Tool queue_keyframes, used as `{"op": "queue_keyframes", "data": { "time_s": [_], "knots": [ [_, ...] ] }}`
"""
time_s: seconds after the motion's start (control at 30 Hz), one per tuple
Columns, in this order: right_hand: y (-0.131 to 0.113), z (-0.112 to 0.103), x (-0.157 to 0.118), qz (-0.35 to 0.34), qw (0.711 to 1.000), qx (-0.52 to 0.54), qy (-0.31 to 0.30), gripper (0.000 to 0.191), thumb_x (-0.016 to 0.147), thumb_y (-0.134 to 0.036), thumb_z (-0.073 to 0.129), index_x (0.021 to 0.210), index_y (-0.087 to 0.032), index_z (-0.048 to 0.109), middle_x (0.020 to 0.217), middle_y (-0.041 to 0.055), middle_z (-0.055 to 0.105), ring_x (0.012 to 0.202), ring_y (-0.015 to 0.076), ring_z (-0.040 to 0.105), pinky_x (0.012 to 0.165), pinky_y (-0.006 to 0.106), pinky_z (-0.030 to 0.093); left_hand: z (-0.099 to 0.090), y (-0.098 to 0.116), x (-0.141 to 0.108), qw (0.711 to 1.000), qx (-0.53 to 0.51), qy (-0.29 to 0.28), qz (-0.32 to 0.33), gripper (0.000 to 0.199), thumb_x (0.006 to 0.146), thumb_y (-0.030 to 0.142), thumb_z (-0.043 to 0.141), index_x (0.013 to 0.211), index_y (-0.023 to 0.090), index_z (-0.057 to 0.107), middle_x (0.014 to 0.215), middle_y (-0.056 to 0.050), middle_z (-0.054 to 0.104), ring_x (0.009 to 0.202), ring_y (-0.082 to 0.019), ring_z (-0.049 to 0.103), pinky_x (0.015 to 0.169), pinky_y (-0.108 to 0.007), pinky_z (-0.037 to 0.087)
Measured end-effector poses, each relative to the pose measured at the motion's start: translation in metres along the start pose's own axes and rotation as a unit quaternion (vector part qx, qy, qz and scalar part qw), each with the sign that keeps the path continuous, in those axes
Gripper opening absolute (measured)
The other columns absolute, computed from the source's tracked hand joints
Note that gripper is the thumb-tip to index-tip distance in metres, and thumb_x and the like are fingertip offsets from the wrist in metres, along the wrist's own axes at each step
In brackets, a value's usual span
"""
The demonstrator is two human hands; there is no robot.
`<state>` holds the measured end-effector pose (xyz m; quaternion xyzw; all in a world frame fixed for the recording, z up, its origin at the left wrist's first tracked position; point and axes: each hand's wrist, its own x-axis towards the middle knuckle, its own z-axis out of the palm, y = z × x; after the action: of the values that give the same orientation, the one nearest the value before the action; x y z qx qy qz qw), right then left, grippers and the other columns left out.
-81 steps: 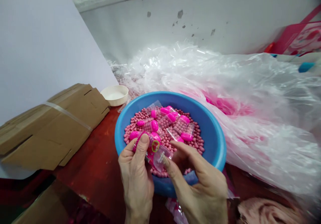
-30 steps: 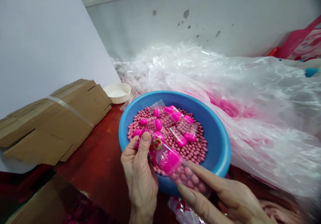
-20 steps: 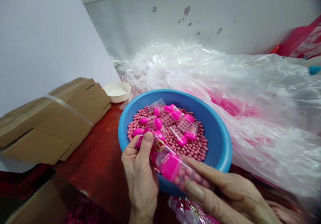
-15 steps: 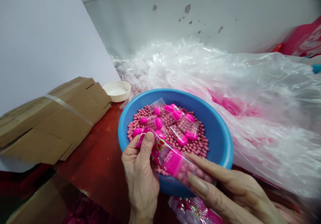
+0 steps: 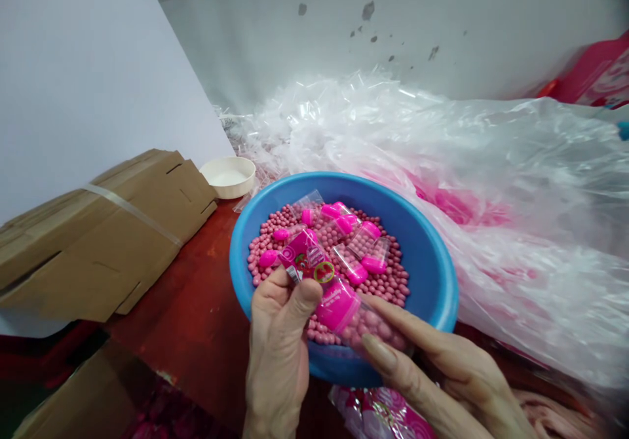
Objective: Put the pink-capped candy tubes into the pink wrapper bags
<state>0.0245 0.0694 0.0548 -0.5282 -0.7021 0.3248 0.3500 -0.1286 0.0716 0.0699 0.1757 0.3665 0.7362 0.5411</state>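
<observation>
Over the near rim of a blue basin [image 5: 442, 282], both hands hold one clear bag with pink print. Inside the bag is a candy bottle [image 5: 339, 305] with a bright pink cap and round pink candies. My left hand [image 5: 280, 334] pinches the bag's printed upper end between thumb and fingers. My right hand [image 5: 437, 360] grips the candy-filled lower end, with thumb and forefinger along its sides. Loose pink candies [image 5: 388, 288] fill the bottom of the basin. Several clear, pink-capped bottles [image 5: 363, 239] lie on them.
Flattened cardboard boxes [image 5: 122, 229], strapped together, lie at left on the red table [image 5: 196, 301]. A white round dish [image 5: 228, 177] stands behind the basin. Clear plastic bags [image 5: 466, 144] are heaped at back and right. Printed pink packets [image 5: 383, 413] lie below the basin.
The bag's printed upper end has tilted upward and now shows more of its face. My left thumb has moved slightly right and down along it. My right hand keeps its hold.
</observation>
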Motion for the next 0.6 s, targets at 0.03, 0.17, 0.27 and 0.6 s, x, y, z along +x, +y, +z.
{"op": "queue_keyframes", "data": {
  "time_s": [0.03,0.17,0.27,0.6],
  "knots": [
    [0.002,0.003,0.001,0.001,1.000,0.026,-0.013,0.041,0.076,-0.049,0.064,0.115,-0.038,0.064,0.105,-0.0014,0.072,0.094,0.0252,0.069,0.076,0.033,0.059,0.000,0.002,-0.001,1.000,-0.003,-0.015,-0.024,0.017,0.064,0.027,0.079,0.076,0.019,0.072,0.066,0.000,0.072,0.065,-0.015,0.067,0.071,-0.027,0.052],
    [0.003,0.010,0.003,-0.017,0.993,0.110,-0.030,0.039,0.080,-0.037,0.064,0.118,-0.032,0.062,0.107,-0.0010,0.072,0.094,0.0227,0.069,0.079,0.028,0.058,0.000,0.008,-0.001,0.997,0.002,-0.035,-0.070,0.018,0.062,0.019,0.080,0.079,0.018,0.074,0.069,-0.002,0.074,0.071,-0.018,0.068,0.076,-0.029,0.051],
    [-0.005,0.012,0.003,-0.069,0.993,0.095,0.013,0.035,0.081,-0.031,0.063,0.116,-0.030,0.063,0.099,-0.0036,0.074,0.083,0.0172,0.071,0.073,0.020,0.057,0.002,0.007,-0.001,0.997,0.011,-0.036,-0.070,0.016,0.066,0.020,0.077,0.081,0.018,0.075,0.072,-0.003,0.075,0.073,-0.018,0.068,0.076,-0.029,0.051],
    [-0.002,0.021,-0.007,-0.183,0.978,-0.034,0.097,0.037,0.086,-0.025,0.057,0.123,-0.017,0.055,0.106,0.0050,0.072,0.085,0.0168,0.071,0.083,0.023,0.055,0.005,0.000,-0.003,0.993,0.022,-0.058,-0.104,0.016,0.064,0.021,0.078,0.079,0.016,0.076,0.072,-0.004,0.076,0.068,-0.014,0.067,0.072,-0.022,0.048]
  ]
}}
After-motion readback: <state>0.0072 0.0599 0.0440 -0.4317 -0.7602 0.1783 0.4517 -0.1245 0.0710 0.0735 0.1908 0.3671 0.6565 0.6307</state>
